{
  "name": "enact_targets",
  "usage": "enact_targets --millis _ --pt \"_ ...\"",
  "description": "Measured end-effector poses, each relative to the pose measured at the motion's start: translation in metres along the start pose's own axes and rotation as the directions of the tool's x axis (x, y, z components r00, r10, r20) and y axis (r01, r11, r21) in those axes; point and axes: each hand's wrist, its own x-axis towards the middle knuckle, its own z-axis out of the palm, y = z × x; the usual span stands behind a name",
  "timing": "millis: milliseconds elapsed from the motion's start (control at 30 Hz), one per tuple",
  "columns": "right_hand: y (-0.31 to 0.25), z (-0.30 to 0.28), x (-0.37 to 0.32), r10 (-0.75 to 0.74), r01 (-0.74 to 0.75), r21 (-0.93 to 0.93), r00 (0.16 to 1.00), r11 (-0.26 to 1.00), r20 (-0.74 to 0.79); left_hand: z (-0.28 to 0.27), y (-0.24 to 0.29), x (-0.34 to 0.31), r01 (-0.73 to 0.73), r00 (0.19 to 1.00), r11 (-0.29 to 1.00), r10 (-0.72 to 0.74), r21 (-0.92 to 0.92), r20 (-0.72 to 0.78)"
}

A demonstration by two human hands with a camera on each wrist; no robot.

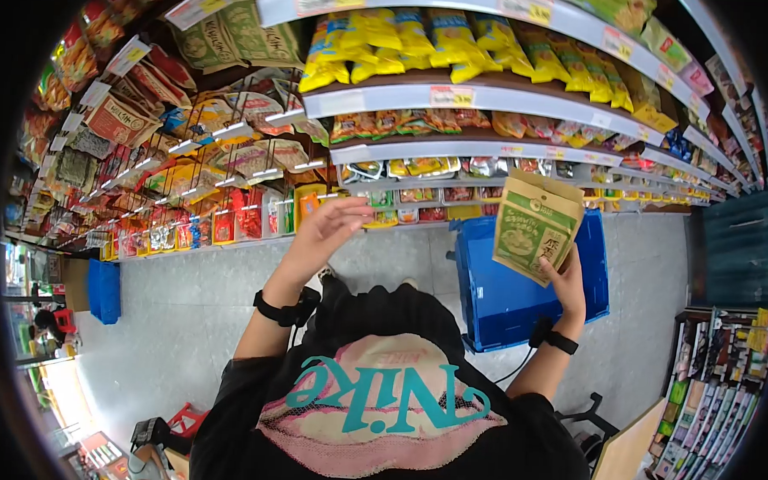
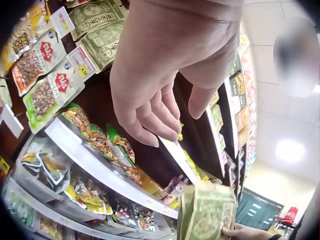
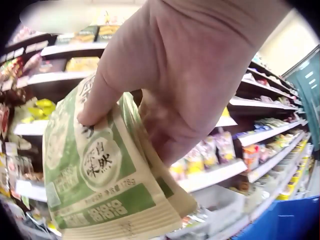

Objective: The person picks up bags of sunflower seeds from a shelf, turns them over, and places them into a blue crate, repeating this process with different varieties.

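Observation:
My right hand (image 1: 564, 284) grips green-and-tan snack packets (image 1: 537, 227) by one side, above the blue crate. In the right wrist view the thumb of the right hand (image 3: 170, 75) presses on the front of a green packet (image 3: 100, 165), with another packet layered behind it. The left hand (image 1: 329, 230) is raised before the shelves, holding nothing, its fingers loosely bent. In the left wrist view the left hand (image 2: 155, 75) hangs in front of the shelves, with the held packets (image 2: 207, 212) lower right. Similar green packets (image 2: 102, 37) lie on the shelf behind it.
A blue crate (image 1: 525, 304) stands on the grey floor (image 1: 391, 278) below the right hand. Shelves with yellow bags (image 1: 454, 39) curve across the front, and packets hang on hooks at the left. Another blue bin (image 1: 104, 291) stands far left; a magazine rack (image 1: 717, 395) is at the right.

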Motion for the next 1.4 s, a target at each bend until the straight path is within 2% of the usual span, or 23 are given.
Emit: enact_targets --millis 33,100,133,167,200,233,333,400,433,500,633,700,733,800,833,900,1000,1067,1133,1167,1267,1333,1400 --pt "0.030 -0.017 -0.004 0.015 -0.015 0.009 1.000 1.000 0.006 0.004 -0.002 -0.003 0.049 0.997 0.999 -0.048 0.006 -0.061" --pt "0.096 -0.041 -0.009 0.150 -0.166 -0.252 0.985 0.953 -0.083 0.008 -0.013 -0.008 0.130 0.975 0.991 -0.132 -0.022 -0.182" --pt "0.119 -0.044 -0.009 0.159 -0.174 -0.245 0.984 0.954 -0.079 0.010 -0.015 -0.009 0.140 0.973 0.990 -0.141 -0.018 -0.184" --pt "0.139 -0.045 -0.009 0.277 -0.301 -0.470 0.953 0.830 -0.121 0.013 -0.016 -0.011 0.177 0.959 0.984 -0.176 -0.016 -0.223" --pt "0.160 -0.044 -0.009 0.375 -0.399 -0.658 0.908 0.638 -0.187 0.014 -0.018 -0.012 0.213 0.942 0.977 -0.209 -0.015 -0.262" --pt "0.182 -0.041 -0.010 0.384 -0.404 -0.654 0.905 0.639 -0.183 0.015 -0.021 -0.012 0.221 0.937 0.975 -0.215 -0.010 -0.274" --pt "0.274 -0.024 -0.014 0.592 -0.597 -0.557 0.776 0.578 -0.218 0.022 -0.022 -0.010 0.285 0.915 0.958 -0.274 -0.007 -0.295" --pt "0.257 -0.003 -0.011 0.775 -0.748 -0.497 0.596 0.439 -0.212 0.026 -0.021 -0.008 0.316 0.902 0.949 -0.298 0.009 -0.311" --pt "0.269 -0.001 -0.006 0.779 -0.746 -0.500 0.594 0.439 -0.201 0.028 -0.019 -0.007 0.339 0.893 0.941 -0.313 0.024 -0.324" --pt "0.286 0.015 0.001 0.908 -0.827 -0.483 0.395 0.286 -0.138 0.030 -0.016 -0.007 0.360 0.880 0.932 -0.326 0.036 -0.346" --pt "0.318 0.041 0.009 0.855 -0.786 -0.547 0.469 0.289 -0.222 0.025 -0.021 -0.014 0.417 0.839 0.907 -0.362 0.052 -0.407" --pt "0.343 0.054 0.021 0.826 -0.735 -0.635 0.498 0.240 -0.264 0.022 -0.021 -0.017 0.428 0.822 0.903 -0.369 0.043 -0.433" --pt "0.354 0.058 0.025 0.826 -0.727 -0.640 0.503 0.247 -0.253 0.021 -0.023 -0.017 0.435 0.811 0.900 -0.376 0.031 -0.449" --pt "0.369 0.064 0.032 0.770 -0.592 -0.749 0.613 0.298 -0.178 0.020 -0.027 -0.017 0.439 0.797 0.898 -0.371 0.035 -0.477" --pt "0.374 0.064 0.035 0.769 -0.582 -0.753 0.618 0.307 -0.164 0.020 -0.028 -0.017 0.445 0.787 0.895 -0.370 0.037 -0.494" --pt "0.380 0.063 0.038 0.820 -0.613 -0.701 0.568 0.364 -0.071 0.024 -0.029 -0.016 0.452 0.777 0.891 -0.368 0.046 -0.510" --pt "0.428 0.060 0.027 0.816 -0.612 -0.693 0.575 0.382 -0.057 0.025 -0.030 -0.015 0.453 0.772 0.890 -0.359 0.057 -0.524" --pt "0.427 0.056 0.018 0.796 -0.566 -0.721 0.605 0.400 -0.032 0.025 -0.034 -0.017 0.450 0.770 0.891 -0.355 0.056 -0.530" --pt "0.427 0.055 0.012 0.764 -0.574 -0.719 0.638 0.391 -0.094 0.024 -0.037 -0.019 0.443 0.772 0.895 -0.346 0.060 -0.534" --pt "0.428 0.051 0.012 0.856 -0.709 -0.622 0.504 0.333 -0.115 0.025 -0.037 -0.018 0.440 0.770 0.896 -0.342 0.059 -0.539" --pt "0.442 0.049 0.000 0.802 -0.705 -0.612 0.568 0.358 -0.186 0.027 -0.036 -0.014 0.461 0.758 0.886 -0.360 0.055 -0.543" --pt "0.448 0.045 0.002 0.828 -0.717 -0.570 0.550 0.401 -0.110 0.026 -0.038 -0.011 0.466 0.765 0.882 -0.365 0.065 -0.531" --pt "0.446 0.041 0.001 0.874 -0.749 -0.567 0.475 0.342 -0.099 0.027 -0.039 -0.008 0.466 0.768 0.882 -0.366 0.068 -0.526"
